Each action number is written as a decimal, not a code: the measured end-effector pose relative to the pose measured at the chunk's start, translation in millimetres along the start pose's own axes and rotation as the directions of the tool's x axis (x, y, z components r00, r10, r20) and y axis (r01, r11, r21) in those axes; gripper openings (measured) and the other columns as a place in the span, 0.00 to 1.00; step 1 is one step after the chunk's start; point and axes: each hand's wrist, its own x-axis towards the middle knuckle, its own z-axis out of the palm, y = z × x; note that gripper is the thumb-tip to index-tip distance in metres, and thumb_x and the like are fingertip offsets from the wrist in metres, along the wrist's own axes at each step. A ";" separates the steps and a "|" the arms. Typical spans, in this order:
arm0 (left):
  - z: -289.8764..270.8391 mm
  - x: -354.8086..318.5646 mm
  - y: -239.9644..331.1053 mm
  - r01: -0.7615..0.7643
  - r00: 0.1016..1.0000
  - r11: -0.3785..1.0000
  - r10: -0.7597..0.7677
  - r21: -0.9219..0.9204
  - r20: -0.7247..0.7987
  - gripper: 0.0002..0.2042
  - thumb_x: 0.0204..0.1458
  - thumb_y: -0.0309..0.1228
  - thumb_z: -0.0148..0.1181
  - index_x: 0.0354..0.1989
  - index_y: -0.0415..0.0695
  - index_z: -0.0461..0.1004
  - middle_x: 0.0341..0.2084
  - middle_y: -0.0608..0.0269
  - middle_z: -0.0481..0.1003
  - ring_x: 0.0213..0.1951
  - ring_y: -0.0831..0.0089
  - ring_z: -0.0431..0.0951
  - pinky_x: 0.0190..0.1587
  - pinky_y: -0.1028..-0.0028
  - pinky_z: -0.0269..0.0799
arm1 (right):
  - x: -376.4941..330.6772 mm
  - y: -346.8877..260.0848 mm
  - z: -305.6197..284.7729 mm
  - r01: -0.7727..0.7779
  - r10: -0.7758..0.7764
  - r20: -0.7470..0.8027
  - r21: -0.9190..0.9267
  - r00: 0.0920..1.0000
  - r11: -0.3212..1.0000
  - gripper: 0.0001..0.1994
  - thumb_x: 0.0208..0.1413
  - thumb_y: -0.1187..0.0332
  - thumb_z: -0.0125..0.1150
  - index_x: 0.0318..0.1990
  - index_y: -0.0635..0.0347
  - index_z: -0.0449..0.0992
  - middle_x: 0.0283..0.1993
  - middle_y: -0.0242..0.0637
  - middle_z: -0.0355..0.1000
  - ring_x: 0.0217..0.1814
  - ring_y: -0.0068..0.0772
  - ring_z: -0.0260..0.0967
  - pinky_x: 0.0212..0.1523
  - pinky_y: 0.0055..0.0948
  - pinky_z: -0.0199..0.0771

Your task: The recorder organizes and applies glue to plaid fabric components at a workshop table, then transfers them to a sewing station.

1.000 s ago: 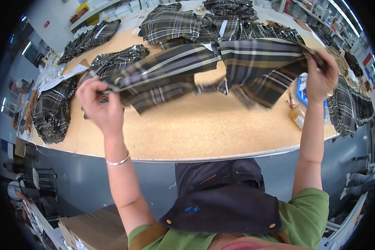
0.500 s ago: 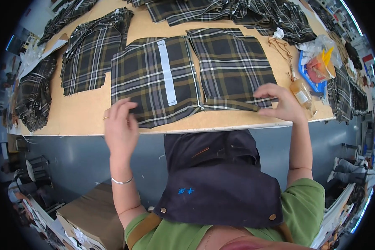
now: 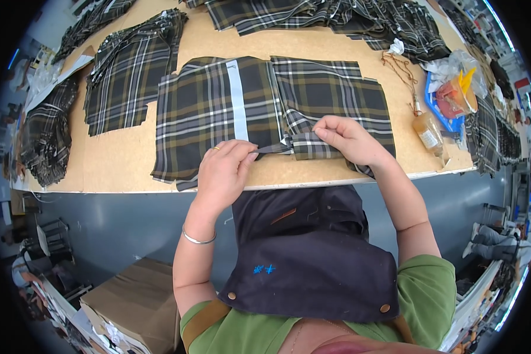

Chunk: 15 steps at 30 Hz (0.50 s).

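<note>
Plaid cloth (image 3: pixel 200 106) mostly flat by the near edge of the table (image 3: pixel 312 171), both hands busy
Left hand (image 3: pixel 223 173) pinching the bottom middle, right hand (image 3: pixel 349 140) gripping a folded flap (image 3: pixel 311 147) just beside it, pale strip (image 3: pixel 237 100) lying on top.

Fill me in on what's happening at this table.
The person's left hand pinches the near edge of a plaid cloth close to its middle seam, while their right hand grips a folded-over part of its right half. The cloth lies spread on the table, with a pale blue strip on its left half. A bottle and a blue tray sit to the right.
</note>
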 end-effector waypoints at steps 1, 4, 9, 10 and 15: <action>-2.5 0.2 2.3 -0.003 1.000 1.000 0.003 0.001 0.000 0.05 0.54 0.25 0.56 0.36 0.40 0.76 0.35 0.59 0.77 0.35 0.62 0.75 0.38 0.68 0.69 | -0.8 -8.6 -0.4 0.002 -0.002 -0.003 0.000 1.000 1.000 0.07 0.60 0.67 0.55 0.39 0.59 0.74 0.32 0.38 0.73 0.35 0.31 0.71 0.36 0.27 0.66; -7.1 0.3 10.3 0.125 0.989 0.971 -0.106 -0.204 0.102 0.05 0.57 0.27 0.55 0.36 0.39 0.75 0.28 0.57 0.74 0.29 0.62 0.72 0.35 0.70 0.68 | -0.1 -17.1 6.3 0.171 -0.375 -0.285 -0.548 0.882 0.819 0.15 0.49 0.58 0.67 0.36 0.59 0.73 0.33 0.35 0.70 0.33 0.37 0.68 0.37 0.31 0.67; -7.2 6.1 14.7 0.334 0.942 0.853 -0.293 -0.402 0.162 0.09 0.61 0.32 0.52 0.35 0.39 0.73 0.19 0.61 0.68 0.24 0.69 0.67 0.31 0.73 0.65 | -23.1 -28.3 40.4 0.482 -0.806 -0.080 -0.765 0.587 0.427 0.21 0.33 0.54 0.76 0.32 0.52 0.73 0.36 0.34 0.67 0.37 0.38 0.65 0.38 0.35 0.62; -7.7 9.4 14.0 0.328 0.944 0.855 -0.283 -0.402 0.168 0.09 0.61 0.32 0.52 0.35 0.39 0.73 0.19 0.61 0.68 0.24 0.69 0.67 0.31 0.73 0.65 | -16.9 -18.9 42.5 0.441 -0.782 -0.099 -0.779 0.615 0.446 0.20 0.32 0.57 0.75 0.32 0.51 0.73 0.37 0.32 0.67 0.37 0.37 0.65 0.39 0.35 0.62; -36.8 11.9 28.1 0.220 0.973 0.751 -0.216 -0.622 0.083 0.09 0.63 0.30 0.50 0.36 0.36 0.72 0.20 0.74 0.63 0.26 0.86 0.59 0.28 0.82 0.58 | 2.4 -19.5 12.0 0.363 -0.864 -0.115 -0.875 0.490 0.322 0.16 0.34 0.69 0.70 0.36 0.49 0.75 0.38 0.29 0.69 0.39 0.35 0.66 0.40 0.34 0.62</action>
